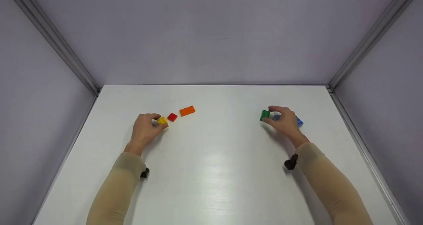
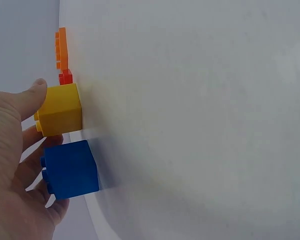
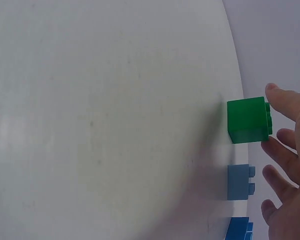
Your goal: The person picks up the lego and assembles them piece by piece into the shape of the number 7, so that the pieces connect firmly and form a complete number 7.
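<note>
My left hand (image 1: 145,129) pinches a yellow toy building brick (image 1: 162,121) between thumb and fingers at the left of the table. Right beside that brick, a dark blue brick (image 2: 70,170) sits under the curve of the same hand, mostly covered in the head view. On the other side, the thumb and a finger of my right hand (image 1: 284,121) hold a green brick (image 1: 264,115) at its studded end. Below the right palm lies a light blue brick (image 3: 238,182), and a blue brick (image 1: 299,122) shows past the knuckles.
A small red brick (image 1: 172,117) lies just right of the yellow one, followed by a longer orange brick (image 1: 187,111). The white table (image 1: 214,172) is enclosed by a pale back wall (image 1: 214,36) and side walls with metal edge rails.
</note>
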The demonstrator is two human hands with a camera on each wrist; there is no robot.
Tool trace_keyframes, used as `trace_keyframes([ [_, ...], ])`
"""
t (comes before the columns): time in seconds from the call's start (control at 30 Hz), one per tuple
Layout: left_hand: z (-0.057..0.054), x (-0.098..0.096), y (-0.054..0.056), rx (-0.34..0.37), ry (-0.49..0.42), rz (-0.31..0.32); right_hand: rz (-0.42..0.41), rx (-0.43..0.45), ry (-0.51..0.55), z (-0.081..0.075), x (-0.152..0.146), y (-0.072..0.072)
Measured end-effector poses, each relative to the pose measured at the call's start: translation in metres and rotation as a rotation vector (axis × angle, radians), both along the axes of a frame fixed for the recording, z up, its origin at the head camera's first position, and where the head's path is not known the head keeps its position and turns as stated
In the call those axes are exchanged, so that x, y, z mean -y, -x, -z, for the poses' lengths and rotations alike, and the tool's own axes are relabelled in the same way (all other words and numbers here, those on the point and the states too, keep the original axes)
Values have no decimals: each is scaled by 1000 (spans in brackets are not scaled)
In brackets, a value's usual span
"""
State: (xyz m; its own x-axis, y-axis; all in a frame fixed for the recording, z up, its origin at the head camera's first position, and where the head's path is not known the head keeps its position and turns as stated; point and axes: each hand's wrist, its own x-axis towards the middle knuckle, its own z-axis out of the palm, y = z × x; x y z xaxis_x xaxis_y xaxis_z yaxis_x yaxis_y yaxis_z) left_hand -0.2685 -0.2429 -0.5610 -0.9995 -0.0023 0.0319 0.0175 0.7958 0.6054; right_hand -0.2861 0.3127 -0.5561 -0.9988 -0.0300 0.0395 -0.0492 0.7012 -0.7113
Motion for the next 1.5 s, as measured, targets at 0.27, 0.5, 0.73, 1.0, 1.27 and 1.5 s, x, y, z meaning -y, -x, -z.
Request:
trace_keyframes([
  [0.27,3,3,0,-21,11,8,-10,2,-13,4,7,7],
  [0.5,1,-2,1,7,-23,-1,3,13,-11,8,4,8],
  [0.73,-4,-3,2,3,-46,-13,7,29,10,7,6,7],
  [1.0,-6,-6,1,5,-54,-30,22,58,50,4,10,7],
  [1.27,-7,-11,3,-34,-64,-34,17,-44,51,4,10,7],
  [1.5,-11,-15,1,-71,-63,-43,24,-40,63,-1,14,4],
])
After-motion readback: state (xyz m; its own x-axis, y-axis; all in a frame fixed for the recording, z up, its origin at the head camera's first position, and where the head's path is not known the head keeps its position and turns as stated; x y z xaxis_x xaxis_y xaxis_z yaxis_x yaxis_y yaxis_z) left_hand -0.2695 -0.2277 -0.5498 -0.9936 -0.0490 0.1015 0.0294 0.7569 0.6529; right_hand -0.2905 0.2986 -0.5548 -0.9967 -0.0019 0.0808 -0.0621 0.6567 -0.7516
